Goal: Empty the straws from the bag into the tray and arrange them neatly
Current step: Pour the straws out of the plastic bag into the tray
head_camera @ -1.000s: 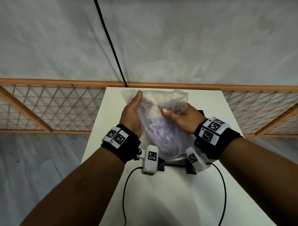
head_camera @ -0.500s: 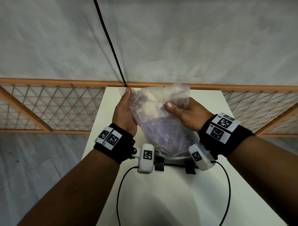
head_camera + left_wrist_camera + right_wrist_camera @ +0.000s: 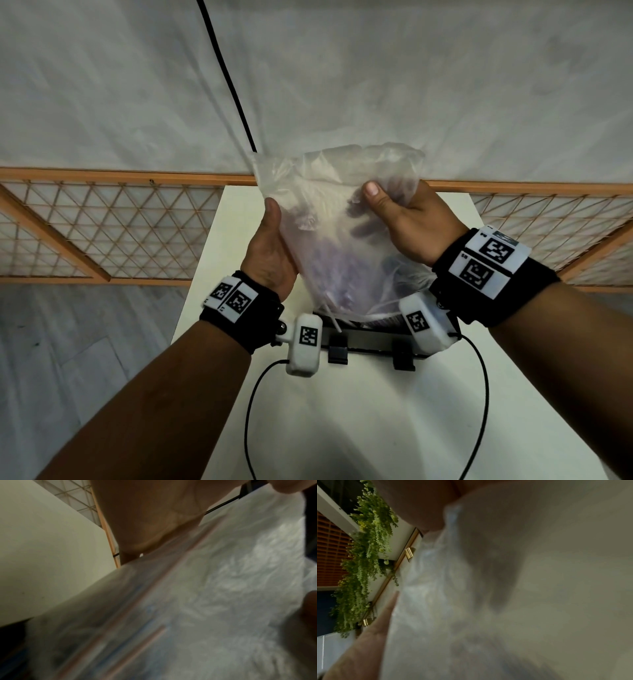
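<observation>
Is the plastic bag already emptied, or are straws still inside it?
Still partly full. The bag, held over the tray, shows straws bunched at its lower end, some poking out toward the tray.

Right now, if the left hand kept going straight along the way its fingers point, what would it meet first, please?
Nothing nearby, probably: the left hand, gripping the bag, points up and away over the table toward the wooden rail. Depth is unclear.

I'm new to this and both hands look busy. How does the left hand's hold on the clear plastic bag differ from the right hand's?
The left hand clasps the left edge of the clear plastic bag, thumb lying along that edge; the right hand holds the right side, thumb pressed across the bag's front. The left hand's fingers are hidden; the right hand's fingers show darkly through the plastic behind. The left hand sits lower than the right hand. Both keep the bag raised over the black tray.
</observation>
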Demonstrator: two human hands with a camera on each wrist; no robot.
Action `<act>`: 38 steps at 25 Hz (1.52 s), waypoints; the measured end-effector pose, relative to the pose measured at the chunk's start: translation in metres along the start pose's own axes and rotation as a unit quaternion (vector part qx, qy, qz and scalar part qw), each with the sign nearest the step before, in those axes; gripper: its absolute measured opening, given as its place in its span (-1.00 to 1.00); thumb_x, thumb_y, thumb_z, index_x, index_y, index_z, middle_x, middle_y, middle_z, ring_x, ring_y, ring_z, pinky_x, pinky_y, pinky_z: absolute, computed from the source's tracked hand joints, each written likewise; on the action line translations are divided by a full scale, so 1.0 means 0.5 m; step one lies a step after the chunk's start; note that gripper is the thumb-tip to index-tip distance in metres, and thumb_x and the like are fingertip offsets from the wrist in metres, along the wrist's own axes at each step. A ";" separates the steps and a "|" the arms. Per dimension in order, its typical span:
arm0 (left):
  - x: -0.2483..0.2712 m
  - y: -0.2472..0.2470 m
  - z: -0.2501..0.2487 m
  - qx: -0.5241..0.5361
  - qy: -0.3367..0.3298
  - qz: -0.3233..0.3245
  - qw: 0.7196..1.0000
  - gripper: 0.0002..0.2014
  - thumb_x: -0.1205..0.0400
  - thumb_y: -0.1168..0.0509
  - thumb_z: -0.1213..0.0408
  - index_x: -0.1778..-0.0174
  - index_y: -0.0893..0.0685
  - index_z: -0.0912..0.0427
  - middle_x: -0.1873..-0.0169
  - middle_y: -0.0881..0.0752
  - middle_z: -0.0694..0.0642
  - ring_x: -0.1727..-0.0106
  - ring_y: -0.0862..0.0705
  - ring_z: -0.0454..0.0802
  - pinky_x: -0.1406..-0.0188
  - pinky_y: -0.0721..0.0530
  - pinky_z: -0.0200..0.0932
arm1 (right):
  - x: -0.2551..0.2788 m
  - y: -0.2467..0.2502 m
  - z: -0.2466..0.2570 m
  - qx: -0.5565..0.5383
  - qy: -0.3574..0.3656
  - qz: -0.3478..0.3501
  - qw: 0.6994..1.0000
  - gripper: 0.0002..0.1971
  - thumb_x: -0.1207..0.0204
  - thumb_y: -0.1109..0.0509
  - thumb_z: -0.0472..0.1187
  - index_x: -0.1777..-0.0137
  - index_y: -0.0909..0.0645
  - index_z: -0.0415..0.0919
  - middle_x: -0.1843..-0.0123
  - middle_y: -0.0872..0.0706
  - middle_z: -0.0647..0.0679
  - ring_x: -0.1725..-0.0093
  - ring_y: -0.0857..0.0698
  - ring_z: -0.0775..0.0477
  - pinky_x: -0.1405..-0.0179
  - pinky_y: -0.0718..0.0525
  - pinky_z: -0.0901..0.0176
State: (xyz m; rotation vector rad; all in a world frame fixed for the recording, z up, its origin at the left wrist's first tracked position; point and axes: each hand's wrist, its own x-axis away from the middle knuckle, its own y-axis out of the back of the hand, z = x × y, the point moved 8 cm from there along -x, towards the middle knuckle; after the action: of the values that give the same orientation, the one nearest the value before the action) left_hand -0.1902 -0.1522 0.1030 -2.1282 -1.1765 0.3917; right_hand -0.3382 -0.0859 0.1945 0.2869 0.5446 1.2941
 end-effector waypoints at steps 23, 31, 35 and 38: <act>0.044 0.117 0.071 -0.560 0.010 0.027 0.828 0.06 -0.20 -0.77 0.17 -0.58 -0.32 -0.03 -0.39 -0.58 -0.11 -0.45 -0.52 -0.12 -0.52 -0.50 -0.02 | -0.011 -0.012 0.079 0.034 0.091 0.027 0.995 -0.67 -0.75 -0.13 0.01 0.00 -0.70 -0.07 0.08 -0.81 -0.02 0.15 -0.84 0.00 0.08 -0.78 -0.08; 0.044 0.141 0.076 -0.553 0.028 0.013 0.832 0.22 -0.05 -0.77 -0.02 -0.61 -0.25 -0.11 -0.49 -0.53 -0.14 -0.54 -0.48 -0.09 -0.54 -0.49 0.07 | -0.011 -0.003 0.086 0.037 0.094 0.018 0.995 -0.66 -0.73 -0.14 0.04 0.01 -0.71 -0.06 0.08 -0.82 -0.06 0.14 -0.83 -0.02 0.08 -0.78 -0.11; 0.046 0.134 0.035 -0.460 0.045 0.025 0.887 0.38 0.07 -0.78 -0.15 -0.67 -0.19 -0.12 -0.58 -0.46 -0.13 -0.59 -0.46 -0.03 -0.47 -0.45 0.10 | -0.005 0.011 0.095 0.036 0.104 0.007 0.994 -0.65 -0.75 -0.13 0.02 -0.01 -0.72 -0.10 0.06 -0.82 -0.10 0.10 -0.83 -0.02 0.06 -0.77 -0.12; 0.040 0.084 -0.029 -0.316 -0.032 0.012 0.948 0.19 -0.06 -0.66 -0.34 -0.58 -0.36 0.03 -0.35 -0.67 -0.15 -0.36 -0.66 -0.17 -0.28 -0.62 -0.04 | -0.005 0.028 0.117 0.021 0.119 -0.018 0.993 -0.66 -0.76 -0.14 -0.01 -0.01 -0.71 -0.12 0.06 -0.81 -0.14 0.09 -0.83 -0.05 0.09 -0.77 -0.15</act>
State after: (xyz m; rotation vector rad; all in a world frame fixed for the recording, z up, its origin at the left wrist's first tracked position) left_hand -0.1446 -0.1570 0.0863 -2.6884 -1.4542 0.0906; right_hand -0.3191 -0.0790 0.2510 0.1575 0.7767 1.2904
